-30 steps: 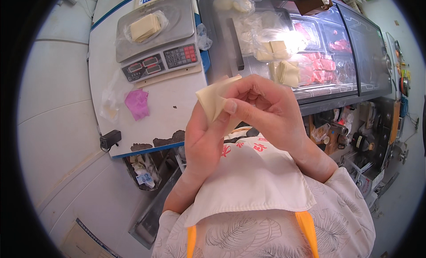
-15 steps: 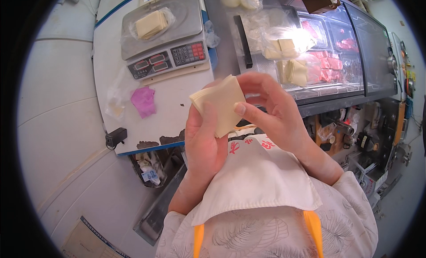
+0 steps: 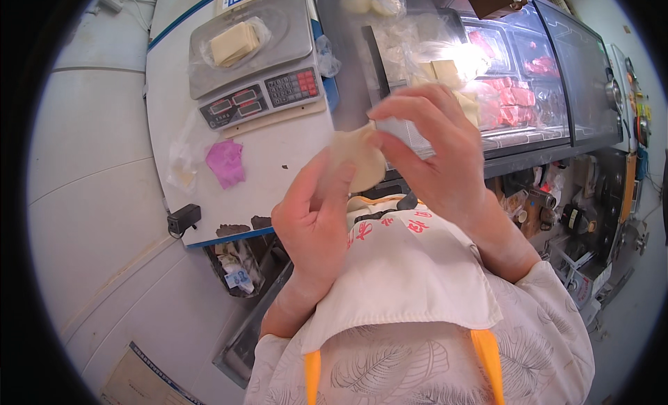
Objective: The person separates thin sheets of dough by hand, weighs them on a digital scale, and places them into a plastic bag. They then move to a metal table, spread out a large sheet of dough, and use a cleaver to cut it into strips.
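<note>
A small stack of pale square dough wrappers [image 3: 367, 170] is between my hands in front of the apron, slightly blurred and bending. My left hand [image 3: 314, 213] grips it from the left, thumb on the near face. The thumb and forefinger of my right hand [image 3: 442, 144] pinch its upper right edge, while the other fingers arch above. Another stack of wrappers [image 3: 234, 45] rests in clear plastic on the metal pan of a digital scale [image 3: 263, 97]. More wrappers [image 3: 447, 72] lie in a chilled case, partly behind my right hand.
On the white table [image 3: 278, 149] lie a purple crumpled piece [image 3: 225, 164] and a clear plastic bag [image 3: 184, 170]. A black adapter [image 3: 184, 218] sits at its corner. The chilled case [image 3: 567, 92] holds red meat [image 3: 515, 102]. Below the table edge is a bin [image 3: 239, 273].
The stack has tipped and bent, showing less of its flat face. My right hand has risen and now pinches its upper edge; my left hand has shifted slightly left.
</note>
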`<state>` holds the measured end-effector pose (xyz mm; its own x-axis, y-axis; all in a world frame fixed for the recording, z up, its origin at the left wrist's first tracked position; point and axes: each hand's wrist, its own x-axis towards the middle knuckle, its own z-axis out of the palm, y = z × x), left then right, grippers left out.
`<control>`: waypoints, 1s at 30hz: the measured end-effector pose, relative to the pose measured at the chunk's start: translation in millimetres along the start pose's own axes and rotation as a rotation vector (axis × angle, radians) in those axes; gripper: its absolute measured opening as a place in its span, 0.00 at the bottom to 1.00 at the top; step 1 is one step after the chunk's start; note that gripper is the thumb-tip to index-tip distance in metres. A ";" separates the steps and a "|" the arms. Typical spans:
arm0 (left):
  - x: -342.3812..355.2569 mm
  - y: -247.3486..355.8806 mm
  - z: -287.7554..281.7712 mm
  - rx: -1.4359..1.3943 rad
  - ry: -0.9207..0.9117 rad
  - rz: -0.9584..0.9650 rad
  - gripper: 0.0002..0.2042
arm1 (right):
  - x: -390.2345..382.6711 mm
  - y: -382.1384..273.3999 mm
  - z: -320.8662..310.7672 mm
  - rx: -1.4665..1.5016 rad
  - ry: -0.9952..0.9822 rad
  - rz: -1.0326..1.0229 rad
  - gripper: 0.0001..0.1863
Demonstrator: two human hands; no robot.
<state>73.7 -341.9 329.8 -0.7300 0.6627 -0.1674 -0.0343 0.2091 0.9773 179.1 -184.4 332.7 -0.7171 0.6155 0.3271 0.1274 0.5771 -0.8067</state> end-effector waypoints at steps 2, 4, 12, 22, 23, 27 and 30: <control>-2.9 -4.2 3.1 0.041 0.064 0.067 0.18 | -15.9 -12.8 1.6 0.215 0.017 0.243 0.09; -4.5 -9.9 5.8 0.068 0.083 0.095 0.19 | -22.5 -16.7 10.8 0.482 0.014 0.319 0.10; -6.2 10.4 -4.5 -0.673 -0.218 -0.194 0.28 | -22.8 -9.2 15.5 0.348 0.017 0.162 0.13; -5.7 35.8 -14.2 -0.593 -0.304 -0.225 0.33 | -9.6 -15.1 5.5 0.085 -0.014 -0.236 0.14; -5.7 36.6 -15.1 -0.586 -0.309 -0.232 0.33 | -9.2 -15.1 5.2 0.063 -0.019 -0.261 0.15; -4.7 40.0 -17.0 -0.569 -0.321 -0.263 0.33 | -7.2 -15.3 4.0 -0.017 -0.037 -0.343 0.16; -1.2 40.5 -15.5 -0.582 -0.337 -0.273 0.32 | -6.9 -13.9 4.4 -0.047 -0.029 -0.393 0.16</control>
<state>62.7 -345.3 371.6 -0.3970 0.8466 -0.3545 -0.6113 0.0442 0.7901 179.4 -199.0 339.5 -0.7363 0.3274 0.5922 -0.1305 0.7900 -0.5991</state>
